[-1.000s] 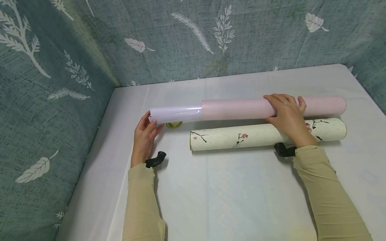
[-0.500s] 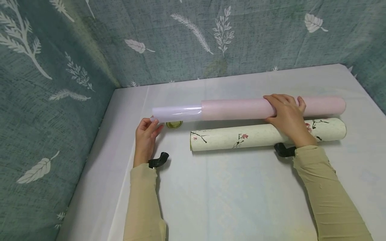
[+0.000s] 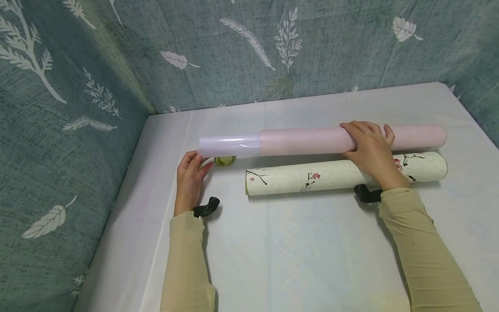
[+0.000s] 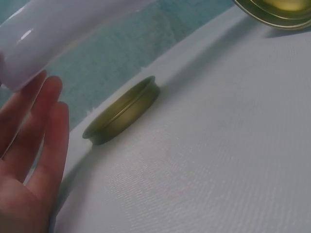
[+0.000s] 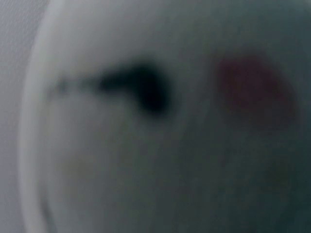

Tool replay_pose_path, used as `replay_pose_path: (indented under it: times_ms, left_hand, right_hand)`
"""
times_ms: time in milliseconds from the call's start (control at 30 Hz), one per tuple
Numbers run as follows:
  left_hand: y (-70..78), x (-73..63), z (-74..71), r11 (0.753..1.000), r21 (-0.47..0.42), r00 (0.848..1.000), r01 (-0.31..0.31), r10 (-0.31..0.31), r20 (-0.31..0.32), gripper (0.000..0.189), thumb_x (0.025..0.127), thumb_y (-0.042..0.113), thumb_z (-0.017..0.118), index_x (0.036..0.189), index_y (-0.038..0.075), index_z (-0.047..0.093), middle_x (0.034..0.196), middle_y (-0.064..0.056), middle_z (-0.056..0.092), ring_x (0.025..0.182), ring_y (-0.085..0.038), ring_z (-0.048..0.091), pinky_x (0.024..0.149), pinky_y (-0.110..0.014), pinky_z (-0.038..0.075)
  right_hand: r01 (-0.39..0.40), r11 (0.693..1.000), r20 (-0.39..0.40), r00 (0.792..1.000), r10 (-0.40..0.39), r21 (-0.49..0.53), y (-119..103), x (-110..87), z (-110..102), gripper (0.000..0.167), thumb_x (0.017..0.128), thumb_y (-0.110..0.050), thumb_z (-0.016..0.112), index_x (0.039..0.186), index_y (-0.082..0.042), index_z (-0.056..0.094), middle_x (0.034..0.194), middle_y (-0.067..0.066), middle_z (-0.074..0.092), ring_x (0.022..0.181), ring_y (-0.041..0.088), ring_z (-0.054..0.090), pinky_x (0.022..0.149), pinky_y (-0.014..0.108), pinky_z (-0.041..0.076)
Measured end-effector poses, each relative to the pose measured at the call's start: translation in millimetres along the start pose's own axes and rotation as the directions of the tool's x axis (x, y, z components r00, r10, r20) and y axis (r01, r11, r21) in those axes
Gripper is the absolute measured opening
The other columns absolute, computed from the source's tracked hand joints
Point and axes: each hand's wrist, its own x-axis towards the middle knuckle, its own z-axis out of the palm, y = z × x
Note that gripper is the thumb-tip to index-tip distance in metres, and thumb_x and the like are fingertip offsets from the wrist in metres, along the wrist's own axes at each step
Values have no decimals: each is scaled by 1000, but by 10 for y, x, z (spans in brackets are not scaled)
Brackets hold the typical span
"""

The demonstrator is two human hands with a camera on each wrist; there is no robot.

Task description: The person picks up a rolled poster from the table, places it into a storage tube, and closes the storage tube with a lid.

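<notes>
A pink tube lies across the table, with a glossy lavender rolled sheet sticking out of its left end. My left hand pinches the sheet's outer end between thumb and fingers; in the left wrist view the other fingers spread below the lavender roll. My right hand grips the pink tube from above, right of its middle. A round gold lid stands on edge under the sheet, shown larger in the left wrist view as a flanged lid.
A cream tube with flower branches lies in front of the pink one, under my right wrist; its blurred print fills the right wrist view. Its gold end shows in the left wrist view. A leaf-patterned curtain hangs behind the white table.
The lavender sheet's outer end has shifted slightly right, so a shorter length shows outside the pink tube. My left hand has moved right with it; my right hand stays in place.
</notes>
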Motion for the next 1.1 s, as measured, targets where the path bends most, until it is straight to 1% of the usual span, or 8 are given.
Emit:
replay_pose_path:
  times_ms: [100,200,333,467,567,767,967,1100]
  left_hand:
    - [-3,7,14,1000,-31,1000,5,-5,10,19,88,14,57,101,1,53,110,-13,51,105,-31,50,89,-43,42]
    - [-3,8,48,999,-43,1000,24,-23,12,15,87,12,58,97,2,53,107,-12,52,103,-29,52,88,-43,42]
    - [0,10,92,999,-5,999,32,-32,22,16,86,13,60,97,2,54,108,-12,51,100,-27,53,87,-41,44]
    - [-2,10,120,999,22,999,36,-36,25,19,84,16,63,96,3,56,106,-11,53,99,-28,53,86,-41,44]
    - [-12,7,134,998,31,999,45,-46,29,17,83,16,64,93,4,58,105,-11,54,99,-30,52,85,-40,45]
    - [-34,18,206,995,78,997,61,-64,37,15,83,17,65,90,5,60,105,-10,54,100,-29,53,84,-38,46]
    - [-50,21,258,994,96,998,56,-59,29,14,83,17,64,89,5,60,104,-10,55,99,-30,52,82,-38,46]
    - [-42,14,284,991,114,998,63,-66,17,14,82,17,65,87,5,60,105,-10,55,98,-29,52,81,-37,47]
  right_hand:
    - [-2,1000,1,1000,2,2,-5,5,-7,67,66,-11,78,127,-15,49,125,13,48,118,34,33,99,55,-3]
    - [-8,1000,6,1000,8,4,-7,8,-11,67,66,-11,78,127,-15,49,125,13,48,118,34,33,99,55,-3]
    - [-11,1000,6,1000,11,1,-5,13,-13,67,67,-11,78,127,-15,49,125,13,48,118,34,33,99,55,-3]
    - [-8,1000,-3,1000,8,0,-3,16,-11,67,66,-11,78,126,-14,49,125,12,49,117,34,34,99,55,-2]
    - [-6,1000,-7,1000,6,5,-6,11,-9,67,65,-10,78,125,-14,50,124,12,49,117,34,34,99,56,-1]
    - [-5,1000,-11,1000,5,5,-4,6,-10,66,65,-11,78,125,-14,50,124,11,49,117,33,34,99,55,-1]
    - [-8,1000,-2,1000,8,4,1,12,-5,68,65,-10,78,126,-14,49,124,12,49,117,33,34,99,55,-2]
    - [-3,1000,-2,1000,3,0,3,10,-2,68,65,-10,79,126,-14,49,124,12,49,117,34,34,99,56,-1]
